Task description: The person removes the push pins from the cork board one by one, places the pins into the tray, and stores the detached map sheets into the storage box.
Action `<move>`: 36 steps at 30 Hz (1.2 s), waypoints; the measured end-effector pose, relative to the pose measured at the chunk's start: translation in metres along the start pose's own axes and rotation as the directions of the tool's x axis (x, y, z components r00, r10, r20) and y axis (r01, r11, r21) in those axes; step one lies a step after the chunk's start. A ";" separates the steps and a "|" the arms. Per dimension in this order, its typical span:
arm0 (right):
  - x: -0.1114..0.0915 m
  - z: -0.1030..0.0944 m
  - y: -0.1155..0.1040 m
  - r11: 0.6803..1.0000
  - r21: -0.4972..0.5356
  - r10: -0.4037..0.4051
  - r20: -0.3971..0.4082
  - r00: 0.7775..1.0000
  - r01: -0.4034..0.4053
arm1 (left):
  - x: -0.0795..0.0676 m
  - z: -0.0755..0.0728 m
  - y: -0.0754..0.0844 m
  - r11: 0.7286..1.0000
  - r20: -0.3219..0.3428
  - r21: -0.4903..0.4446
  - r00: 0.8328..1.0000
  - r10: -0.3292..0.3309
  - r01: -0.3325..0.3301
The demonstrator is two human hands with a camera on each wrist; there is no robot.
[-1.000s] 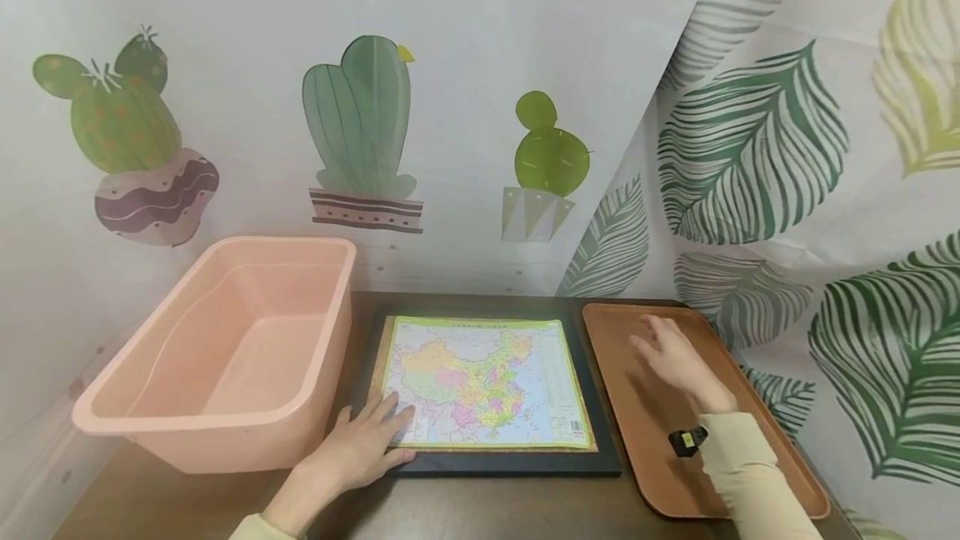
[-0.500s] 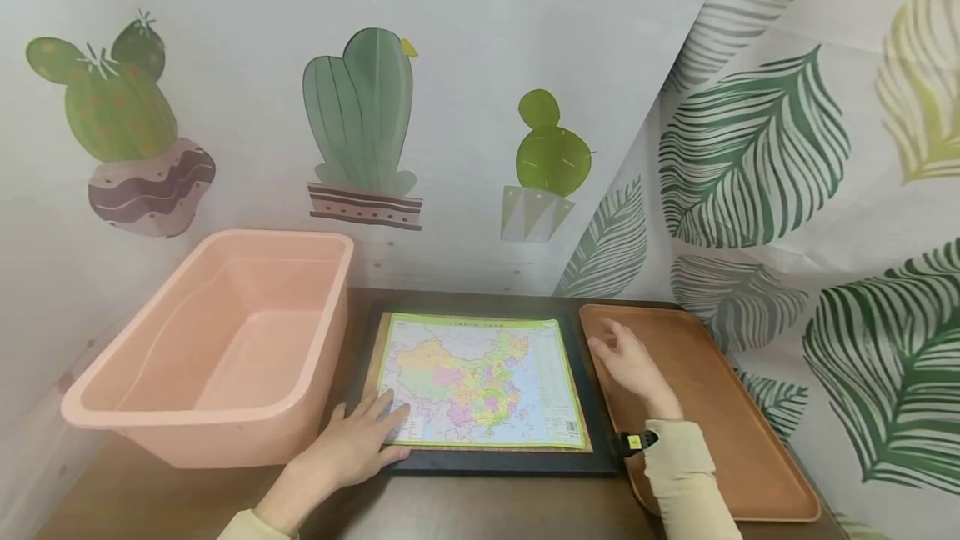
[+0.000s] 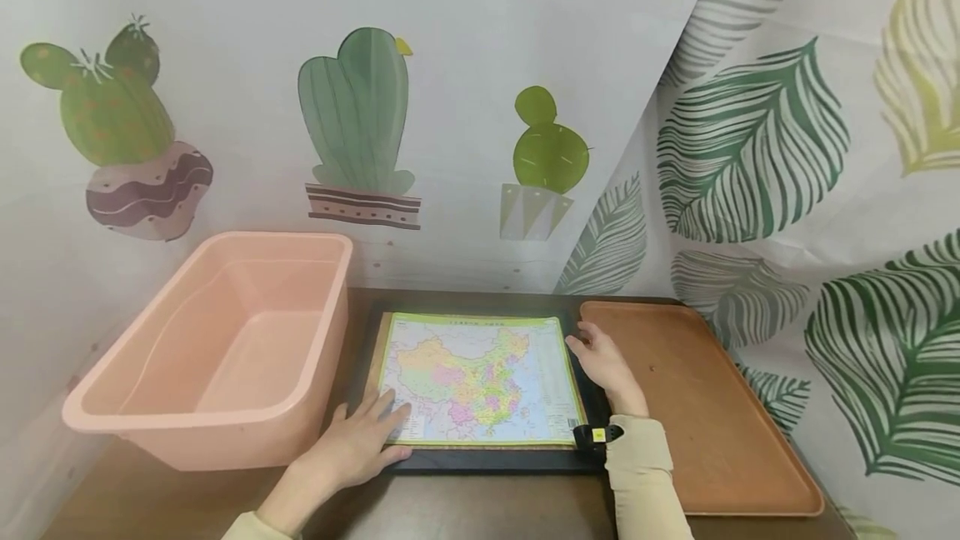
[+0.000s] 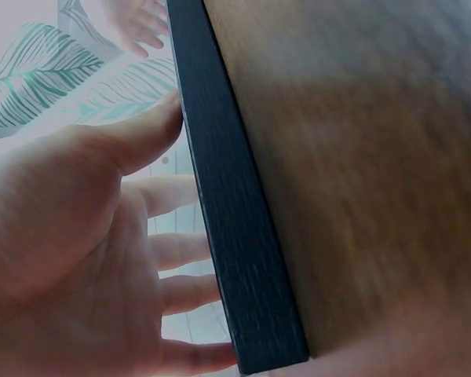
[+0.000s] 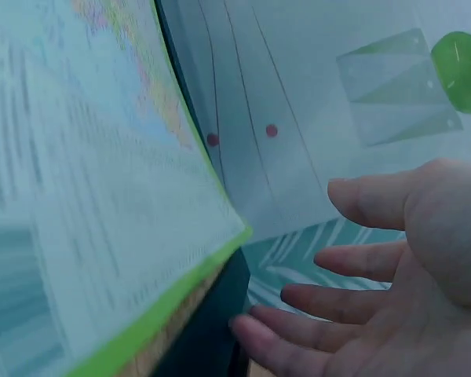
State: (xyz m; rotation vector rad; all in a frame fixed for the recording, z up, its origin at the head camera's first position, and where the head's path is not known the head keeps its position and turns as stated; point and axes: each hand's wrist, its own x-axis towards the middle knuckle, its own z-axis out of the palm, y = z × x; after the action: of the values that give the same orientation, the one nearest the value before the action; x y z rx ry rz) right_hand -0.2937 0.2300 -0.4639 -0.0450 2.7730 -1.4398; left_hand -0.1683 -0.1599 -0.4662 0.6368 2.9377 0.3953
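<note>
A colourful paper map point(image 3: 465, 373) with a green border lies on a brown board inside a black frame point(image 3: 510, 462). My left hand point(image 3: 352, 444) rests on the map's lower left corner, fingers spread. In the left wrist view, its thumb and fingers reach to the frame's dark edge point(image 4: 228, 196). My right hand point(image 3: 606, 369) is at the frame's right side, its fingers loosely bent and holding nothing. From the right wrist, the right hand point(image 5: 361, 290) appears beside the map's corner point(image 5: 235, 228); whether a fingertip touches the frame is hard to tell.
A pink plastic basin point(image 3: 225, 421) stands to the left of the frame. On the right lies a brown tray point(image 3: 705, 398). Both sit on a dark wooden table point(image 3: 480, 498), backed by a curtain point(image 3: 465, 107) printed with cacti and leaves.
My right hand has moved left, from above the tray to the frame's right edge. The left hand has stayed on the map's corner.
</note>
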 end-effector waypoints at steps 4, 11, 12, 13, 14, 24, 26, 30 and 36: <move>0.001 0.008 -0.004 1.000 -0.027 -0.009 -0.007 1.000 0.009 | -0.002 -0.002 0.001 1.000 -0.001 -0.012 1.000 -0.010 0.010; 0.000 0.022 -0.002 0.988 -0.155 0.007 0.007 1.000 -0.006 | -0.002 -0.003 0.002 1.000 0.003 -0.008 1.000 -0.002 0.002; 0.000 0.024 -0.002 0.986 -0.165 0.007 0.006 1.000 -0.006 | -0.002 -0.003 0.002 1.000 0.003 -0.008 1.000 -0.004 0.004; 0.000 0.026 -0.002 0.984 -0.175 0.003 -0.002 1.000 -0.004 | -0.002 -0.002 0.001 1.000 0.002 -0.005 1.000 -0.005 0.005; 0.000 0.028 -0.003 0.983 -0.181 0.001 -0.010 1.000 -0.003 | -0.002 -0.002 0.001 1.000 0.002 -0.005 1.000 -0.006 0.006; -0.001 0.033 -0.007 0.994 -0.101 0.026 -0.065 0.998 -0.032 | -0.001 -0.002 0.001 1.000 0.007 -0.006 1.000 -0.010 0.010; 0.000 0.031 -0.006 0.998 -0.057 0.036 -0.085 0.996 -0.041 | -0.001 -0.002 0.001 1.000 0.006 -0.008 1.000 -0.010 0.010; 0.001 0.027 -0.003 0.999 -0.017 0.035 -0.124 0.992 -0.037 | 0.000 -0.002 0.002 1.000 0.003 -0.009 1.000 -0.005 0.005; 0.001 0.020 0.005 0.997 0.058 0.050 -0.112 0.992 -0.044 | 0.000 0.000 0.002 1.000 0.003 -0.005 1.000 -0.005 0.005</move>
State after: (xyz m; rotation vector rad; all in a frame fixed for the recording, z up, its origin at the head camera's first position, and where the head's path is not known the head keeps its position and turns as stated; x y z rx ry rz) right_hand -0.2939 0.2165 -0.4794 0.1055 2.7984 -1.5543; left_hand -0.1679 -0.1582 -0.4662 0.6292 2.9344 0.4007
